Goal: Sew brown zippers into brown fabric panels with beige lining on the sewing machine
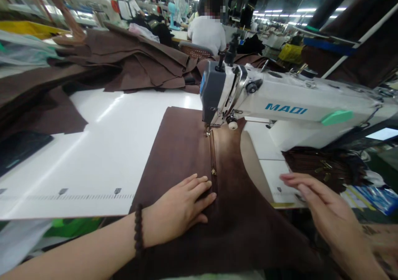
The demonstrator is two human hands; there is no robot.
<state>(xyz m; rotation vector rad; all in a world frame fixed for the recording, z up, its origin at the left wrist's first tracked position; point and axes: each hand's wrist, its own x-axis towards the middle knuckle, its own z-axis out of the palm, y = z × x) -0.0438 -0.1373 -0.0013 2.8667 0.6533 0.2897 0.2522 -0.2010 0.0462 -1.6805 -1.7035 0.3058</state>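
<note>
A dark brown fabric panel (174,155) lies under the head of a white sewing machine (280,102) and drapes over the table's front edge. A zipper (212,151) with a gold-coloured slider runs down the panel from the presser foot (208,133). My left hand (177,209), with a dark bead bracelet on its wrist, lies flat on the panel, fingertips beside the zipper's lower end. To the right of the panel, my right hand (329,218) hovers near the table's front edge. Its fingers are stretched out and hold nothing that I can see.
Brown fabric pieces (149,64) are heaped along the back and left of the white table (112,151). A dark flat object (25,149) lies at the left. Zippers with metal pulls (323,168) are piled right of the machine. A person in white (207,33) sits ahead.
</note>
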